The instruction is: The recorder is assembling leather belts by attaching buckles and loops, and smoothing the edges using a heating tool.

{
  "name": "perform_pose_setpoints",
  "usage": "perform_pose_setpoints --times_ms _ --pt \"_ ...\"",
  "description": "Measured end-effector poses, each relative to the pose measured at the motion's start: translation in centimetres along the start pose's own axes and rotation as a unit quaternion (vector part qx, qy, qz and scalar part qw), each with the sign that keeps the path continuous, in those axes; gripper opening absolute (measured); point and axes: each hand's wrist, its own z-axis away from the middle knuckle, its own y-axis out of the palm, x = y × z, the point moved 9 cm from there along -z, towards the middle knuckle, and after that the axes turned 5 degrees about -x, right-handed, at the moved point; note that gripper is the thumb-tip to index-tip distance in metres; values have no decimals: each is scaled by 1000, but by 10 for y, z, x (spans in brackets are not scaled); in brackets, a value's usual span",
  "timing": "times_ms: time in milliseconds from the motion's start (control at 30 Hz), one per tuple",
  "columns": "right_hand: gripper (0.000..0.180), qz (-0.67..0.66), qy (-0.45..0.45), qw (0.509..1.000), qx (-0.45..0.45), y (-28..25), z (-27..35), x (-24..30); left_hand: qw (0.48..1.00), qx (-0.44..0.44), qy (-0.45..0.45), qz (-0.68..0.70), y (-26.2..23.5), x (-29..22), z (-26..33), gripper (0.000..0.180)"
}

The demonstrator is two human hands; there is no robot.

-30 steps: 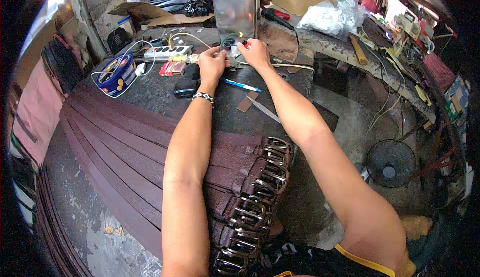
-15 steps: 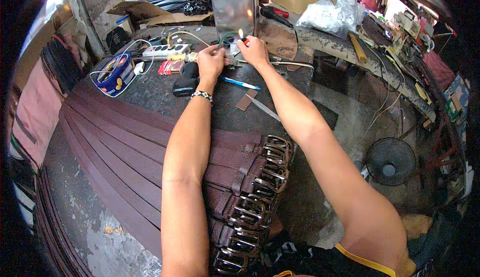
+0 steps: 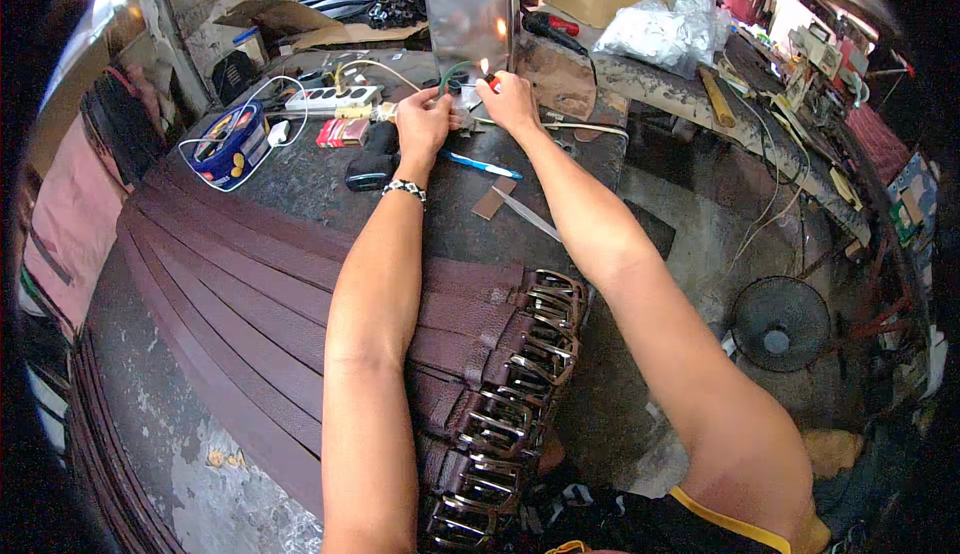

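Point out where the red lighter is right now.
In the head view, the red lighter is at upper middle, in the right hand, its flame showing against the silver metal tin.

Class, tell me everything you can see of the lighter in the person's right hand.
The small red lighter, plastic by its look, is lit: a bright yellow-orange flame rises above its dark-looking top end. The bare right hand grips it and covers most of its body, so its full shape and exact tilt cannot be told. It is in front of the shiny silver, box-shaped metal can, whose side shows an orange glint like the flame's reflection.
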Motion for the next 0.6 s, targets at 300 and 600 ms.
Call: perform_pose_setpoints --times_ms 300,600 --pt "37 16 16 1000 5 1 0 -2 999 19 -5 29 3 6 -4 27" --pt "36 6 24 1000 6 -4 0 1 999 10 -15 29 -2 4 1 26"
